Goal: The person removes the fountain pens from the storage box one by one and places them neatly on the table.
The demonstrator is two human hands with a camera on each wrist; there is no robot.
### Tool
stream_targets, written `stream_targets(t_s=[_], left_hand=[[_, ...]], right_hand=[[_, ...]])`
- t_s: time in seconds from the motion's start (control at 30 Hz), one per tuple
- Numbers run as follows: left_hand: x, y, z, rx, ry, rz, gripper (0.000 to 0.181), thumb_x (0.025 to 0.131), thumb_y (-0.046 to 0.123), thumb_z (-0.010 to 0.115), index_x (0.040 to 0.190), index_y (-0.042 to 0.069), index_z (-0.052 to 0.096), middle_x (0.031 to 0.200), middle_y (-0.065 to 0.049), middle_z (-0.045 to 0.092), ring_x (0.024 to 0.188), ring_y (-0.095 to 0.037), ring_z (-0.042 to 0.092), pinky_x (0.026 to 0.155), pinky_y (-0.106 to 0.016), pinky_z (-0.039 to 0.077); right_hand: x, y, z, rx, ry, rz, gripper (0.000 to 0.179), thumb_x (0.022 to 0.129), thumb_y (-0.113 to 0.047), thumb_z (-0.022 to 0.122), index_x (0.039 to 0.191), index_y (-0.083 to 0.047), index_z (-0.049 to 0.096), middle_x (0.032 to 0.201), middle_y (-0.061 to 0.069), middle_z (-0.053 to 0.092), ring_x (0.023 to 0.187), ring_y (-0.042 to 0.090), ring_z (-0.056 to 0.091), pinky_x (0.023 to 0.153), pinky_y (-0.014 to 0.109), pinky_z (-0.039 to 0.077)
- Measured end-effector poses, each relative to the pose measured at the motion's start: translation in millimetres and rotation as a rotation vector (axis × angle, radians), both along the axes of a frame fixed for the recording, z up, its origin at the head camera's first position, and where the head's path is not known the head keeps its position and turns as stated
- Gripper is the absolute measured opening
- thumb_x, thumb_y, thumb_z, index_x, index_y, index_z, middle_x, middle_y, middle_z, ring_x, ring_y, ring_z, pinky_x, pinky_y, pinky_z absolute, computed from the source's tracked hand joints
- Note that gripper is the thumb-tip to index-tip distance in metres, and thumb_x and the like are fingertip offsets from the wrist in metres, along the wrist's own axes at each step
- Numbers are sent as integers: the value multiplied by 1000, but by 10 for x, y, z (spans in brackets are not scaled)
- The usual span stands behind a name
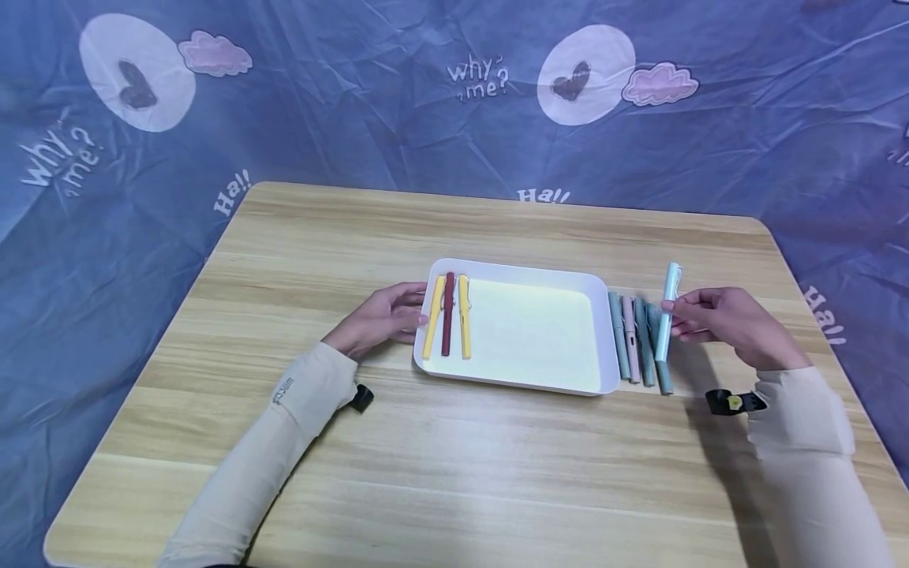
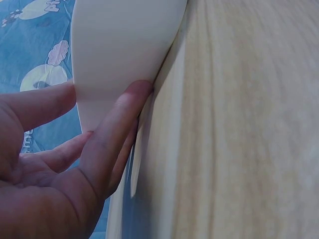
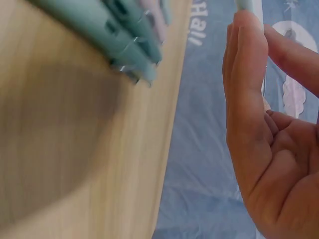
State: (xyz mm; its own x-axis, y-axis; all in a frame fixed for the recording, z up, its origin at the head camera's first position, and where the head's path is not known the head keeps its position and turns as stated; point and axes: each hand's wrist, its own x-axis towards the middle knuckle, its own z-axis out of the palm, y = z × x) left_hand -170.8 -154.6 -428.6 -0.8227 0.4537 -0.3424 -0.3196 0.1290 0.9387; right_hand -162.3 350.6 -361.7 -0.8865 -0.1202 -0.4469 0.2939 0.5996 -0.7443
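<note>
My right hand (image 1: 731,319) pinches a light-blue pen (image 1: 665,335) between thumb and fingertips, holding it nearly upright above the right end of a row of pens. That row has several teal pens (image 1: 645,347) and a pale pink pen (image 1: 630,339), lying right of a white tray (image 1: 518,384). With extended fingers, my left hand (image 1: 379,319) touches the tray's left outer wall (image 2: 119,45). Inside the tray, at its left end, a dark red pen (image 1: 447,315) lies between two yellow pens (image 1: 465,315). In the right wrist view, only part of the held pen (image 3: 244,5) shows.
The wooden table (image 1: 454,481) extends around the tray on all sides. A blue printed cloth (image 1: 398,102) hangs behind it and shows along both sides. Dark wrist straps (image 1: 735,402) stick out beside the sleeves.
</note>
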Motion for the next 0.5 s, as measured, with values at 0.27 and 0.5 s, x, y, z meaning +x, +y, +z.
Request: stream_targets(t_s=[0.27,0.5], left_hand=[[-6,-15,-11,3,2,-8,71,101,5,67,161,3,30,159,-21,41,139,-37,50,95,-43,61],[-3,-17,-4,5,4,-9,71,100,5,67,162,4,30,158,-21,41,138,-37,51,95,-43,61]], right_hand=[[45,162,-49,34,-34,29,43,109,-30,57,123,11,58,93,1,72,84,9,71,78,29,64],[59,272,-147,46,-79,53,36,110,-27,56,116,9,61,91,2,71,79,9,70,75,28,64]])
